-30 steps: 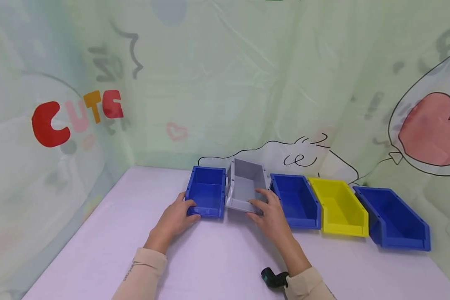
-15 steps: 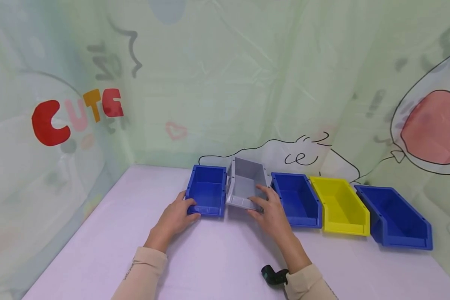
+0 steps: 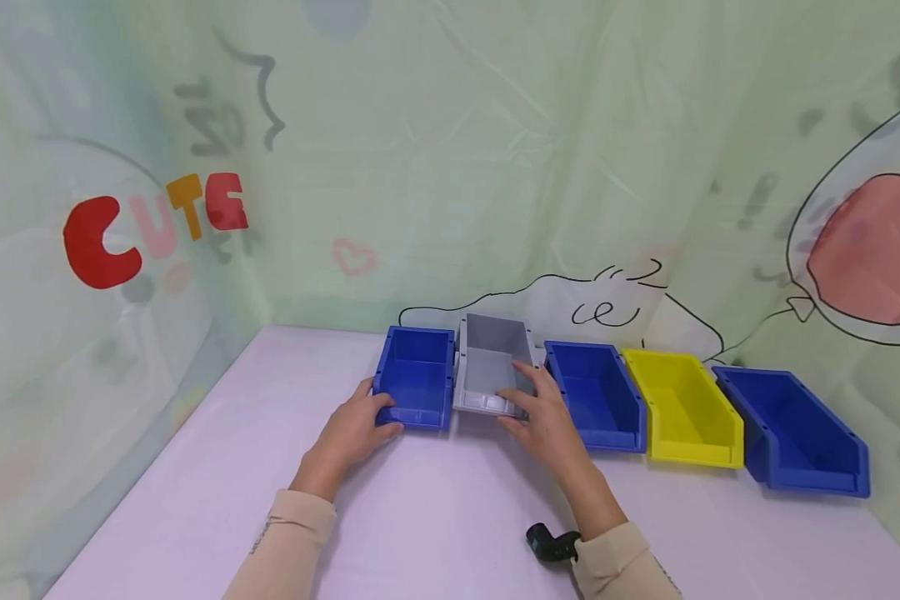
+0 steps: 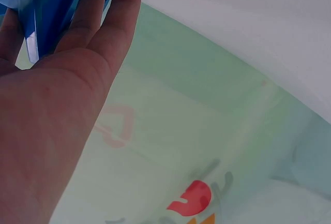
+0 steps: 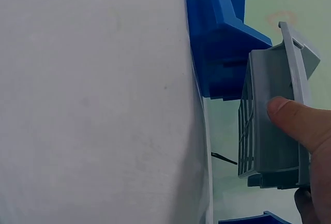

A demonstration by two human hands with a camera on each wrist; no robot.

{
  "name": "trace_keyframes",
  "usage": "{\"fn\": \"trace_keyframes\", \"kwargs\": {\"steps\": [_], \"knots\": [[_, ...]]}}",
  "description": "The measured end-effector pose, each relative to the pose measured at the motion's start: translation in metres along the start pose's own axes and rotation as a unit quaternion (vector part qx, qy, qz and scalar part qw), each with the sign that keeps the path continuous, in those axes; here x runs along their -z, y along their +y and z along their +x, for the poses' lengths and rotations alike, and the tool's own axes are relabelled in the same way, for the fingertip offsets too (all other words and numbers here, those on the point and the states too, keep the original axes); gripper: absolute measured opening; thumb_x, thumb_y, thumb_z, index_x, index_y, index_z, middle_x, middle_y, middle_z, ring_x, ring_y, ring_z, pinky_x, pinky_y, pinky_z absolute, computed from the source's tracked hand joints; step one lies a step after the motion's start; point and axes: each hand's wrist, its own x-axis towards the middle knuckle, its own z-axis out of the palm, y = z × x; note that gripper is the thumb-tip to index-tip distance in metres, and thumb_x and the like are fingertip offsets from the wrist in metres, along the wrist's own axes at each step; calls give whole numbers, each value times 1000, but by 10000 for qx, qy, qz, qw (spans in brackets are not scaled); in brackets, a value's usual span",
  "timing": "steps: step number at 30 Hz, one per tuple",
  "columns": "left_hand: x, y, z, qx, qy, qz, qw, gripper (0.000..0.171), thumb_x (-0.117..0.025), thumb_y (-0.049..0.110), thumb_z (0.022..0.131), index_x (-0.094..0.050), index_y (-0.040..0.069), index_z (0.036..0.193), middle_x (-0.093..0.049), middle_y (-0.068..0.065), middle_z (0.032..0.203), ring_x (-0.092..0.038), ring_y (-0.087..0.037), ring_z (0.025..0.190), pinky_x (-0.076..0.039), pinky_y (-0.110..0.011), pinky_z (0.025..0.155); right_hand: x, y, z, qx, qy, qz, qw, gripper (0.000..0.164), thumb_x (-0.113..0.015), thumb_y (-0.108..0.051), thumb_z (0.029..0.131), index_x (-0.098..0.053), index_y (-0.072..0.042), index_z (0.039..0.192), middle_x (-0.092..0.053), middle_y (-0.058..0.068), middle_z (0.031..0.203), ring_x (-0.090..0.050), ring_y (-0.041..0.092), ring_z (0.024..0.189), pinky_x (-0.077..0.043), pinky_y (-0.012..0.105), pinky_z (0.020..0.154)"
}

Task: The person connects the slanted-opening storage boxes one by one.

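Observation:
Leftmost in the row, a blue storage bin (image 3: 417,379) stands on the table in the head view. My left hand (image 3: 351,423) grips its front left corner, fingers along the side and thumb at the front. Directly to its right is a grey storage bin (image 3: 487,377), held at its front right by my right hand (image 3: 546,419), with fingers reaching over the edge to the inside. In the right wrist view my thumb presses the outside of the grey bin (image 5: 269,79), whose ribbed base is raised off the table. Its upper left edge lies close against the blue bin.
Right of the grey bin stand a second blue bin (image 3: 596,396), a yellow bin (image 3: 682,408) and another blue bin (image 3: 791,429). A printed curtain (image 3: 420,167) hangs behind the white table (image 3: 435,517). A black device (image 3: 551,544) sits at my right wrist.
The grey bin has turned slightly and now lines up more squarely beside the left blue bin. My left hand keeps its hold. The head view has shifted a little.

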Motion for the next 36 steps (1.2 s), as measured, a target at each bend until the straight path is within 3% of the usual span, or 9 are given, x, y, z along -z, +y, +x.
{"fn": "trace_keyframes", "kwargs": {"steps": [15,21,30,36], "knots": [[0,1,1,-61,-16,45,10000,39,-79,28,93,-71,6,123,-45,-26,155,-55,-43,136,-47,-55,113,7,-6,4,-127,-407,-337,9985,40,-87,-11,83,-77,-18,121,-39,17,162,-22,57,152,-34,78,109],[1,-2,0,-56,20,16,10000,37,-80,28,91,-73,9,123,-45,-23,158,-52,-43,139,-45,-55,115,10,-7,8,81,-517,-589,9969,40,-86,-13,84,-77,-19,122,-40,17,161,-24,57,151,-40,76,106],[4,-2,0,-60,-30,-29,10000,37,-79,28,92,-73,9,123,-43,-24,159,-49,-44,142,-43,-56,116,13,-7,9,657,-500,-1340,9875,42,-87,-14,82,-77,-22,122,-63,16,138,-39,64,138,-46,74,103],[3,-3,0,0,-69,-56,10000,37,-79,29,92,-73,10,124,-42,-24,160,-49,-44,142,-43,-56,116,9,-6,6,745,-474,-1482,9850,46,-87,-14,83,-75,-24,126,-70,14,125,-44,64,135,-41,74,107]]}}
